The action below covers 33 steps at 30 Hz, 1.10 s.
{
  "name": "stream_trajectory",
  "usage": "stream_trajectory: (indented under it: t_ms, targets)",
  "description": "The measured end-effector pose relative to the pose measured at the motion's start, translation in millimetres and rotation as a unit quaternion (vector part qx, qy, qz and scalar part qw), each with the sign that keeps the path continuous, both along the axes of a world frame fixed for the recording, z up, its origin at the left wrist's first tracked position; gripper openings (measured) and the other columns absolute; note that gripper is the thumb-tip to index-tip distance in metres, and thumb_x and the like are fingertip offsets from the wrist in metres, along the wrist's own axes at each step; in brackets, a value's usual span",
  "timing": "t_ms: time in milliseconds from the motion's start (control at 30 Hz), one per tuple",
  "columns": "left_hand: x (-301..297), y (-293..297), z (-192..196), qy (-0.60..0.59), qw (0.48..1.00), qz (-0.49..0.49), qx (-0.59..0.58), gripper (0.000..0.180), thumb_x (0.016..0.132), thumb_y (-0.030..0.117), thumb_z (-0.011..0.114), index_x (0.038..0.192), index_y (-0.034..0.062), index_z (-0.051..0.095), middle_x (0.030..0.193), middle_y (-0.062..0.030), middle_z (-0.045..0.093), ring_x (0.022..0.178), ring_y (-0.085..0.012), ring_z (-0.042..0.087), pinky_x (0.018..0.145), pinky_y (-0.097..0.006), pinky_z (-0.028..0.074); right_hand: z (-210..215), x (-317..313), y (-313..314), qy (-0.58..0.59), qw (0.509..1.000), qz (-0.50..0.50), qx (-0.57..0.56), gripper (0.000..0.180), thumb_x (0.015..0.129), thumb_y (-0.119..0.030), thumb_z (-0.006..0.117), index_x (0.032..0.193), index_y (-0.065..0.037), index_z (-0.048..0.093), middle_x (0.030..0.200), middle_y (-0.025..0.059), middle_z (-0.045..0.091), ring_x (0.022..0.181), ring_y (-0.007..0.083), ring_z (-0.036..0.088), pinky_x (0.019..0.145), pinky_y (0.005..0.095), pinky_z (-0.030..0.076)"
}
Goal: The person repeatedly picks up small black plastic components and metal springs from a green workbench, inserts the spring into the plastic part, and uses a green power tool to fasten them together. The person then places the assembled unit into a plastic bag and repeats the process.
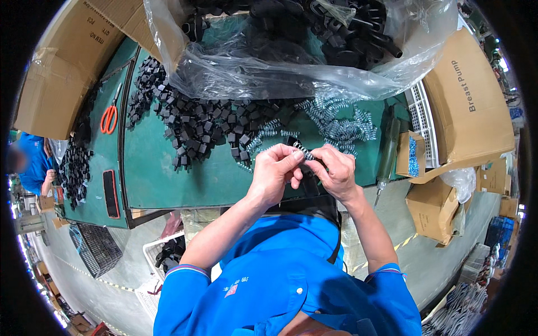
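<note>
coil spring (304,150): held over the green table (159,187), near its front edge
left hand (273,171): pinched at the spring's left end
right hand (338,171): pinched at its right end
progress: one spring handled; completion cannot be judged
remaining: loose springs (335,120) and black blocks (193,124), heaped beyond

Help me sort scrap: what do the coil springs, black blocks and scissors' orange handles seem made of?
Coil springs: probably metal wire, shiny; silvery glints.
Black blocks: likely plastic or rubber, matte; dull, uniform faces.
Scissors' orange handles: probably smooth plastic; solid, bright colour.
</note>
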State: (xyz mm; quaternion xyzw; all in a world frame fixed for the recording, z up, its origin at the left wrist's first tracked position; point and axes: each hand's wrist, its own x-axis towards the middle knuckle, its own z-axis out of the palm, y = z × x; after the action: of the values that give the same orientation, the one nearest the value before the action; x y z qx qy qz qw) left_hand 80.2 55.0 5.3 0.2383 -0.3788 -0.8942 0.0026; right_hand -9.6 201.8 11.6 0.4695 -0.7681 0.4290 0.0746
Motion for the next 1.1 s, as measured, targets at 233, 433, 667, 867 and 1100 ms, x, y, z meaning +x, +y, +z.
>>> stream_trajectory:
  t_ms: [233,433,667,867,1100]
  targets:
    - [-11.8,0.6,-1.5,0.031,0.912,-0.031,-0.408,0.027,0.096,0.019,0.057,0.077,0.0012,0.052,0.06,-0.0033,0.055,0.048,-0.0087,0.054,0.039,-0.023,0.041,16.3,-13.8,-1.8,0.04,0.983,0.002,0.176,0.02,0.075,-0.011,0.072,0.077,-0.007,0.053,0.074,0.0089,0.06,0.062,0.0271,0.063,0.049,0.0388,0.046]
    - [-32.9,-16.7,-3.8,-0.025,0.965,-0.12,-0.231,0.049,0.101,0.037,0.045,0.065,0.0044,0.05,0.051,-0.0013,0.049,0.038,-0.0094,0.049,0.033,-0.024,0.035,12.5,-34.3,-6.6,0.104,0.936,-0.056,0.332,0.015,0.076,-0.01,0.067,0.081,-0.005,0.054,0.077,0.0131,0.062,0.067,0.0313,0.065,0.055,0.0431,0.05]
    - [-48.4,-43.8,-6.6,-0.027,0.917,-0.153,-0.367,0.027,0.09,0.022,0.065,0.079,-0.0019,0.062,0.066,-0.0034,0.061,0.054,-0.0094,0.06,0.045,-0.024,0.048,15.7,-74.0,-11.7,0.063,0.934,-0.172,0.308,0.035,0.081,-0.016,0.068,0.112,-0.003,0.059,0.096,0.0179,0.064,0.079,0.0339,0.067,0.068,0.0425,0.054]
    - [-51.8,-44.2,1.2,-0.007,0.933,-0.089,-0.35,0.014,0.089,0.01,0.065,0.097,-0.0012,0.066,0.074,-0.0036,0.065,0.061,-0.0074,0.061,0.05,-0.022,0.049,21.4,-75.8,-42.2,-0.145,0.975,-0.032,0.166,0.021,0.084,-0.017,0.065,0.102,-0.007,0.067,0.101,0.0117,0.066,0.086,0.0292,0.067,0.076,0.0399,0.052]
    - [-35.1,-54.5,-9.4,0.016,0.809,-0.031,-0.587,0.017,0.081,0.015,0.069,0.094,0.0036,0.069,0.084,-0.0099,0.061,0.07,-0.0217,0.061,0.066,-0.034,0.048,-16.0,-94.1,-59.0,0.074,0.97,-0.011,0.231,0.03,0.074,-0.007,0.065,0.103,-0.007,0.067,0.098,0.0108,0.063,0.087,0.029,0.065,0.074,0.0396,0.053]
